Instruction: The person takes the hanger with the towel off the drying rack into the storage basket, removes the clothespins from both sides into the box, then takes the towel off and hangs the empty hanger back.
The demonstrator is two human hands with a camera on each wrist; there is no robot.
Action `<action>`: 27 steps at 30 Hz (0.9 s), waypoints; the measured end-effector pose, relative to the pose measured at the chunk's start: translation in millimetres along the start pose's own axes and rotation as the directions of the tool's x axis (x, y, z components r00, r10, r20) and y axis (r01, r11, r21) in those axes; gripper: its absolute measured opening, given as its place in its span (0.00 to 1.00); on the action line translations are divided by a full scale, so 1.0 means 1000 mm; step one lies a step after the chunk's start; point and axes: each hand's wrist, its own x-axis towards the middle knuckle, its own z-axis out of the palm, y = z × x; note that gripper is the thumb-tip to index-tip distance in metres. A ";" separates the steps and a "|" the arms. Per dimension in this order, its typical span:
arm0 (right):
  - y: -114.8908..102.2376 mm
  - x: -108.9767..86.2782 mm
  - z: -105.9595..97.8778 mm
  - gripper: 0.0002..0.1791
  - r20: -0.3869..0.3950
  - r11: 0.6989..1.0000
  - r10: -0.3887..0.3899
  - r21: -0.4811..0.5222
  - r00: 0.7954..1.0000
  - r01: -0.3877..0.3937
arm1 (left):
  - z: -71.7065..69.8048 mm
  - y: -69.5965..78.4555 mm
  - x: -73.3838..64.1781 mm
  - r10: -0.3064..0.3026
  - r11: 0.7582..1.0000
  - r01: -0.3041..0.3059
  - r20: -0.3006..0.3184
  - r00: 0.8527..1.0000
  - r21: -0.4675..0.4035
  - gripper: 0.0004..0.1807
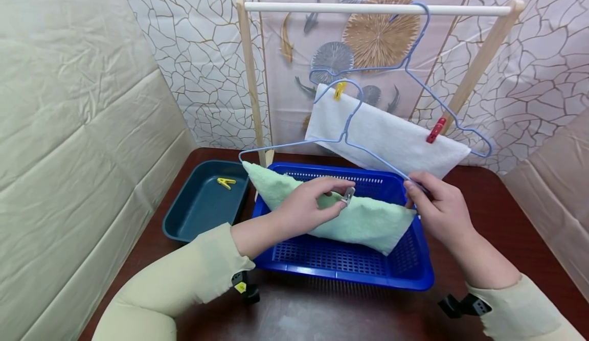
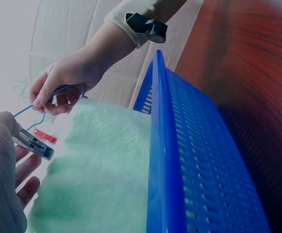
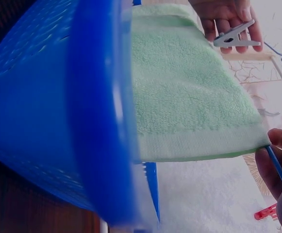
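Between thumb and fingers, my left hand pinches a grey clothespin, in front of the light green towel. In the right wrist view the clothespin shows its two legs spread in a V. My right hand grips the right end of a blue wire hanger beside the towel's upper right corner. The green towel drapes from the hanger's lower part, over the blue basket. Its upper left corner reaches the hanger's left end.
Behind, a rack with a white rod carries another blue hanger. A white towel hangs there by a yellow clothespin and a red clothespin. A dark teal tray at left holds a yellow clothespin.
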 end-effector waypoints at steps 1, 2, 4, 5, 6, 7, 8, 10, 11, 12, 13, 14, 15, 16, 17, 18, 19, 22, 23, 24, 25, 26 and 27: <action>0.000 0.000 0.000 0.09 0.000 1.000 -0.001 -0.001 1.000 0.001 | -0.002 0.000 -0.001 0.002 1.000 -0.002 -0.010 1.000 -0.003 0.20; 0.000 0.000 0.000 0.09 0.000 1.000 -0.001 -0.001 1.000 0.001 | -0.003 0.000 -0.003 0.002 1.000 -0.002 -0.018 1.000 -0.008 0.20; -0.001 0.000 0.000 0.09 0.001 1.000 -0.001 -0.003 1.000 0.001 | -0.007 0.000 -0.006 -0.007 1.000 0.006 -0.031 1.000 -0.020 0.20; -0.001 0.000 -0.001 0.09 0.002 1.000 -0.002 -0.004 1.000 0.002 | -0.009 0.000 -0.007 -0.008 0.999 0.007 -0.038 0.999 -0.032 0.20; -0.001 0.000 -0.001 0.09 0.002 1.000 -0.002 -0.004 1.000 0.002 | -0.010 0.000 -0.009 -0.013 0.999 0.011 -0.042 0.999 -0.046 0.20; 0.000 0.000 -0.001 0.09 0.002 1.000 -0.002 -0.003 1.000 0.002 | -0.012 -0.001 -0.010 -0.014 0.998 0.011 -0.049 0.999 -0.060 0.20; -0.001 0.000 -0.001 0.09 0.002 1.000 -0.001 -0.004 1.000 0.001 | -0.013 -0.002 -0.011 -0.012 0.997 0.008 -0.057 0.998 -0.072 0.20; -0.001 0.000 -0.001 0.09 0.003 1.000 -0.001 -0.003 1.000 0.001 | -0.016 -0.003 -0.014 -0.006 0.996 0.000 -0.075 0.997 -0.088 0.19; -0.001 0.000 -0.001 0.09 0.003 1.000 0.000 -0.002 1.000 0.000 | -0.018 -0.004 -0.015 -0.003 0.996 -0.005 -0.086 0.996 -0.092 0.19; -0.001 0.000 -0.001 0.09 0.003 1.000 0.001 -0.002 1.000 -0.001 | -0.020 -0.005 -0.016 0.001 0.996 -0.011 -0.098 0.995 -0.094 0.19; -0.001 0.000 -0.001 0.09 0.002 1.000 0.002 -0.001 1.000 -0.002 | -0.022 -0.005 -0.018 0.003 0.995 -0.014 -0.109 0.994 -0.094 0.19; -0.001 0.000 -0.001 0.09 0.000 1.000 0.003 0.000 1.000 -0.003 | -0.025 -0.006 -0.019 0.003 0.996 -0.014 -0.119 0.993 -0.093 0.19; -0.001 0.000 -0.001 0.09 -0.001 1.000 0.004 0.002 1.000 -0.004 | -0.027 -0.006 -0.020 0.000 0.996 -0.012 -0.129 0.992 -0.091 0.18; -0.001 0.000 -0.001 0.09 -0.002 1.000 0.005 0.002 1.000 -0.005 | -0.029 -0.007 -0.022 -0.007 0.996 -0.006 -0.139 0.990 -0.091 0.18; -0.001 0.000 -0.001 0.09 -0.002 1.000 0.006 0.003 1.000 -0.006 | -0.031 -0.008 -0.023 -0.013 0.996 -0.001 -0.149 0.989 -0.092 0.18; -0.001 0.000 -0.001 0.08 -0.003 1.000 0.008 0.003 1.000 -0.008 | -0.033 -0.008 -0.025 -0.020 0.996 0.005 -0.157 0.987 -0.094 0.18; -0.001 0.000 -0.001 0.08 -0.002 1.000 0.008 0.002 1.000 -0.008 | -0.035 -0.009 -0.026 -0.026 0.995 0.010 -0.165 0.986 -0.097 0.18; -0.001 0.000 -0.002 0.08 0.002 1.000 0.008 -0.003 1.000 -0.008 | -0.041 -0.011 -0.031 -0.041 0.995 0.023 -0.188 0.981 -0.097 0.19; -0.001 0.001 -0.003 0.08 0.003 1.000 0.008 -0.006 1.000 -0.008 | -0.042 -0.012 -0.032 -0.043 0.995 0.024 -0.195 0.980 -0.095 0.19; -0.001 0.001 -0.003 0.08 0.005 1.000 0.008 -0.008 1.000 -0.008 | -0.044 -0.014 -0.034 -0.048 0.995 0.030 -0.202 0.978 -0.093 0.19; -0.001 0.002 -0.004 0.08 0.007 1.000 0.007 -0.010 1.000 -0.007 | -0.045 -0.015 -0.036 -0.052 0.995 0.034 -0.210 0.976 -0.090 0.19; -0.001 0.002 -0.004 0.08 0.007 1.000 0.007 -0.011 1.000 -0.007 | -0.046 -0.016 -0.037 -0.058 0.995 0.040 -0.217 0.975 -0.088 0.19; -0.002 0.002 -0.004 0.08 0.008 1.000 0.007 -0.012 1.000 -0.007 | -0.048 -0.018 -0.039 -0.066 0.995 0.049 -0.222 0.973 -0.085 0.18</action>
